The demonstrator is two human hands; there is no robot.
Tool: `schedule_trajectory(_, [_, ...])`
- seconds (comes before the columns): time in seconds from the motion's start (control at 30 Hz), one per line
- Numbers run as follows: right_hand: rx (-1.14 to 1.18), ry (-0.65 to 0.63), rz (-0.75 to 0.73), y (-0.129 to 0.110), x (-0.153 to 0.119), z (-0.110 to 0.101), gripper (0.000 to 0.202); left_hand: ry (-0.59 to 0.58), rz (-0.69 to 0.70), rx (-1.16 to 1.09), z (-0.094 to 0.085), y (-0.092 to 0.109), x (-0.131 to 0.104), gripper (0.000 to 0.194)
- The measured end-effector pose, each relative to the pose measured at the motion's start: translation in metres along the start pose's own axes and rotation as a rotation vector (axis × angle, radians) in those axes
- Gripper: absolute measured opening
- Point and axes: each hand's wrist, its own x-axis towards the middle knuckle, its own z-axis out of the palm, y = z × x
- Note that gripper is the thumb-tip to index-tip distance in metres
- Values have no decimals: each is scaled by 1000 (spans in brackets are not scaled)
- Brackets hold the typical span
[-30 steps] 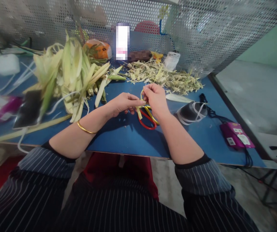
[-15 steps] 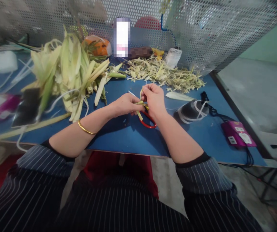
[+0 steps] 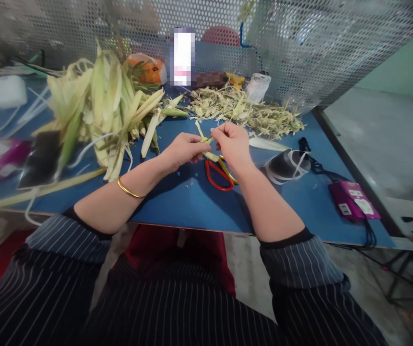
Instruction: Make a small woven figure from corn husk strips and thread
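Between my two hands is a pale green strip of corn husk [image 3: 211, 156], bent or knotted where the fingers meet. My left hand [image 3: 184, 151] pinches it from the left, and my right hand [image 3: 232, 144] grips it with thumb and forefinger from the right. One narrow end of the strip sticks up past the fingertips. On the blue table just below lie scissors [image 3: 219, 177] with red and yellow handles; my hands hide their blades. A large heap of corn husks [image 3: 101, 101] stands to the left of my left hand.
Husk scraps [image 3: 245, 110] are piled at the back, before a perforated metal screen [image 3: 285, 53]. A single husk [image 3: 269, 144] and a dark roll wrapped in white strips [image 3: 287, 166] lie right of my hands. Further right sits a purple power socket box [image 3: 354, 199] with cables.
Both hands have risen slightly from the scissors, exposing more of their handles. The husk strip has been turned, and its free end now points up and left.
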Motion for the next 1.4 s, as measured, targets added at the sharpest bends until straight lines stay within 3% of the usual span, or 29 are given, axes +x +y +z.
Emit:
schedule_trajectory(0.1, [-47, 79, -37, 7, 3, 1, 21, -17, 23, -10, 0, -1, 0, 20])
schedule_trajectory(0.47, [-57, 170, -58, 18, 6, 2, 22, -62, -2, -64, 0, 2, -4, 14])
schedule_trajectory(0.6, [-177, 112, -107, 7, 4, -6, 19, -70, -75, -186, -2, -1, -1, 10])
schedule_trajectory(0.77, [-343, 265, -295, -23, -9, -15, 19, -23, -200, -512, -10, 2, 6, 16])
schedule_trajectory(0.9, [-314, 63, -332, -30, -24, -1, 28, 49, -115, -629, -13, 5, 9, 16])
schedule_trajectory(1.0, [-254, -130, -218, -22, -30, 15, 26, 69, -7, -601, -8, 5, 7, 14])
schedule_trajectory(1.13, [-101, -159, -54, -10, -30, 25, 29, 20, 35, -472, -1, 5, 6, 14])
schedule_trajectory(1.4, [-9, -322, -46, -15, -25, 20, 25, 101, 41, -389, -8, 3, 8, 23])
